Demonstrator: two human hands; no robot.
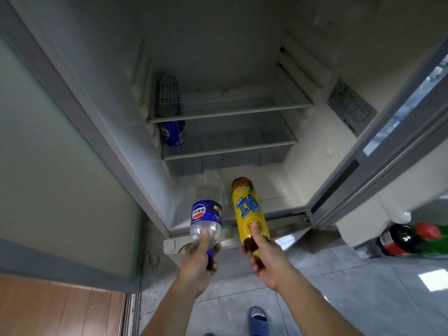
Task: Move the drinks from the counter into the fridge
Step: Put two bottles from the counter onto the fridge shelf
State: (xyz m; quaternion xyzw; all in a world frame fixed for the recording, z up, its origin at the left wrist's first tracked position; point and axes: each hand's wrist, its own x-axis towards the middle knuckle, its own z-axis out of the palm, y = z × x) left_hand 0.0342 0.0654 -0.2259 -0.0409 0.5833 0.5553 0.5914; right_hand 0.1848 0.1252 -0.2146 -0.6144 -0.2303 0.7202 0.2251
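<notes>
Fridge [109, 132] is open, camera looks down into it. Left hand [198, 265] grips a clear Pepsi bottle [206, 214] by the neck, fingers curled round the blue cap end, thumb pressed along the shoulder, base pointing into the fridge. Right hand [264, 258] grips a yellow tea bottle [249, 209] the same way, fingers wrapped at the neck, thumb on the label. Both bottles sit side by side, apart, over the bottom front edge of the cabinet, roughly 6 o'clock of the opening, not yet set down.

Already inside: a blue can [172, 133] on the lower shelf at 9 o'clock, and a second can [167, 100] on the upper shelf [230, 110] just above it, seen through the shelf so detail is unclear.

Door rack at 3–4 o'clock holds a dark cola bottle [400, 238] and a green bottle [436, 241].

Judgement: mid-task. Some drinks look stowed, these two are at the placing step. Counter is out of view, so cannot tell what is left there.
</notes>
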